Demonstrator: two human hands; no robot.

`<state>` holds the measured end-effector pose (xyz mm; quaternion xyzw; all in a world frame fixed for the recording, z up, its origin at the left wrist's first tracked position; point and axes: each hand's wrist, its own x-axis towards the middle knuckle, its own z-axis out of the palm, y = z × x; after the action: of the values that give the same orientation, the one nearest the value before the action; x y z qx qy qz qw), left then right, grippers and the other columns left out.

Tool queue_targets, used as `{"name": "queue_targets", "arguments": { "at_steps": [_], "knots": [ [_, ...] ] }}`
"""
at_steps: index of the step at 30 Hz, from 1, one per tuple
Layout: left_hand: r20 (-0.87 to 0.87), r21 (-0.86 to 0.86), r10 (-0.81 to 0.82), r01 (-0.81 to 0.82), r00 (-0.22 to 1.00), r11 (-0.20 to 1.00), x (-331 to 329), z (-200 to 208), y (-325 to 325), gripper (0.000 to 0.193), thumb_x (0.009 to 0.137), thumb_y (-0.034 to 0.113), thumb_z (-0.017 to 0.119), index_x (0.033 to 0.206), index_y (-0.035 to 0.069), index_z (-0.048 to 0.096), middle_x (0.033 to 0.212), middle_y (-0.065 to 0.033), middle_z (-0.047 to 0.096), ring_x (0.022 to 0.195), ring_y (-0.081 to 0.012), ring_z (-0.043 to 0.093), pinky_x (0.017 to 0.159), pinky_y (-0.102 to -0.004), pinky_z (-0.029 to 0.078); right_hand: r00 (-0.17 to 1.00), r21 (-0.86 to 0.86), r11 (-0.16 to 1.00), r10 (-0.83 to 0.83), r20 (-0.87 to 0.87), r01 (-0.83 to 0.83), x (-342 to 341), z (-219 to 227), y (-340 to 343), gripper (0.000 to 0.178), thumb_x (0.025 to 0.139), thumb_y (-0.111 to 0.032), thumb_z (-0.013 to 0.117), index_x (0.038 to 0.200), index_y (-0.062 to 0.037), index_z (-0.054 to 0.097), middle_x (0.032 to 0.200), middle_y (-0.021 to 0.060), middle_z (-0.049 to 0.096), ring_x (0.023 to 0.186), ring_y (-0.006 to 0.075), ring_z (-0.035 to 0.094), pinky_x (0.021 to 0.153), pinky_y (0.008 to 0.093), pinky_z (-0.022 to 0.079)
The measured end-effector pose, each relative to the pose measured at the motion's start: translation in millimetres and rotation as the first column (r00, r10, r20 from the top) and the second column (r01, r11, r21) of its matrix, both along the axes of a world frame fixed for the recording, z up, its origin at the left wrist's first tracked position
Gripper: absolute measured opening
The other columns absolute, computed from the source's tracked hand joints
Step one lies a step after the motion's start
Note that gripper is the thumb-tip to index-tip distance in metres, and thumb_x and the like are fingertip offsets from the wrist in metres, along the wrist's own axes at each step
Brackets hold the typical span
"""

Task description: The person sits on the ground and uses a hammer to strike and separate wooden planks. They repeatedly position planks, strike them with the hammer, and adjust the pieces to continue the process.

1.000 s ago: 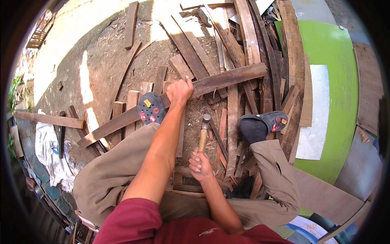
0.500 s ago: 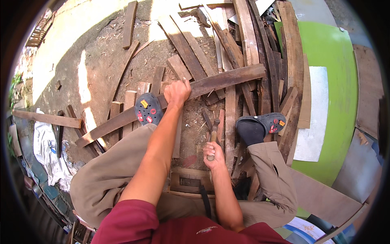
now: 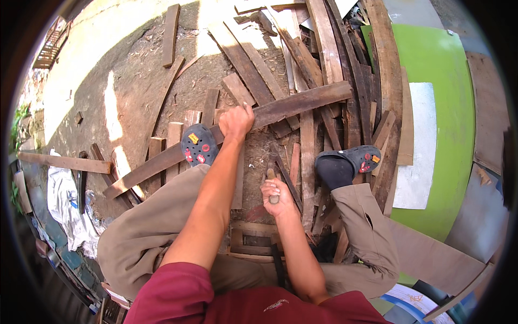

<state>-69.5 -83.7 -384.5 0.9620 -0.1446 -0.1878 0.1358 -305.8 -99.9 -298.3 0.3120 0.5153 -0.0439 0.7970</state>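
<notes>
My left hand [image 3: 236, 121] is closed over the middle of a long, dark wooden plank [image 3: 302, 105]. The plank slants from lower left up to the right, across other boards, with my left clog [image 3: 198, 144] against it. In my right hand [image 3: 278, 197], closed around its handle, is a hammer [image 3: 272, 175]. Its wooden handle shows below and above the fist, while the head is blurred and hard to make out. The hammer is nearer to me than the plank and apart from it.
Loose boards [image 3: 245, 65] lie beyond the plank, and a pile of timber [image 3: 353, 70] runs along the right. Further right are a green panel [image 3: 431, 65] and a white sheet [image 3: 418, 146]. A wooden frame [image 3: 253, 232] sits between my legs. White cloth [image 3: 67, 205] lies at left.
My right hand has shifted slightly left with the hammer, whose handle now tilts more upright. My left hand and the plank have stayed nearly in place.
</notes>
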Motion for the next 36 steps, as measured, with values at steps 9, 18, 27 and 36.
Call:
{"name": "queue_targets", "arguments": {
  "at_steps": [9, 18, 27, 36],
  "knots": [
    [-0.015, -0.022, 0.011, -0.011, 1.0, 1.0, 6, -1, -2, 0.057, 0.096, 0.042, 0.044, 0.078, -0.001, 0.076, 0.08, -0.0268, 0.071, 0.078, -0.0433, 0.071, 0.078, -0.0497, 0.056, 0.832, -0.635, 0.611, 0.546, -0.095, -0.474, 23, 62, 42, 0.005, 0.101, -0.012, 0.052, 0.097, -0.0099, 0.05, 0.064, -0.0024, 0.041, 0.04, 0.0063, 0.036, 0.034, 0.0238, 0.032],
    [-0.088, 0.023, 0.008, -0.006, 0.996, 1.0, 4, 6, -2, 0.058, 0.097, 0.045, 0.042, 0.08, 0.002, 0.077, 0.084, -0.0231, 0.073, 0.082, -0.0395, 0.072, 0.08, -0.0478, 0.055, 0.585, -0.477, -0.625, 0.041, -0.81, -0.617, -12, 29, 37, 0.028, 0.101, -0.024, 0.063, 0.106, 0.0028, 0.059, 0.072, 0.0068, 0.059, 0.065, 0.0157, 0.056, 0.063, 0.0327, 0.046],
    [-0.063, -0.052, 0.026, -0.029, 0.998, 0.998, 7, 6, -1, 0.058, 0.097, 0.042, 0.042, 0.08, -0.002, 0.076, 0.082, -0.0286, 0.07, 0.079, -0.0449, 0.071, 0.079, -0.0507, 0.055, 0.58, -0.314, -0.846, 0.008, -0.815, -0.43, 14, 20, -12, 0.054, 0.103, -0.038, 0.057, 0.131, 0.007, 0.053, 0.071, 0.0114, 0.063, 0.064, 0.0152, 0.06, 0.06, 0.0329, 0.049],
    [-0.028, 0.022, -0.016, 0.016, 0.999, 1.0, -4, -2, 3, 0.057, 0.097, 0.042, 0.041, 0.076, 0.003, 0.077, 0.079, -0.0243, 0.072, 0.078, -0.0409, 0.072, 0.077, -0.0487, 0.056, 0.158, -0.187, -0.751, 0.111, -0.981, -0.633, 4, 31, -31, 0.039, 0.101, -0.039, 0.057, 0.108, -0.0014, 0.064, 0.082, 0.0292, 0.067, 0.071, 0.0474, 0.067, 0.063, 0.0505, 0.051]
  ]
}}
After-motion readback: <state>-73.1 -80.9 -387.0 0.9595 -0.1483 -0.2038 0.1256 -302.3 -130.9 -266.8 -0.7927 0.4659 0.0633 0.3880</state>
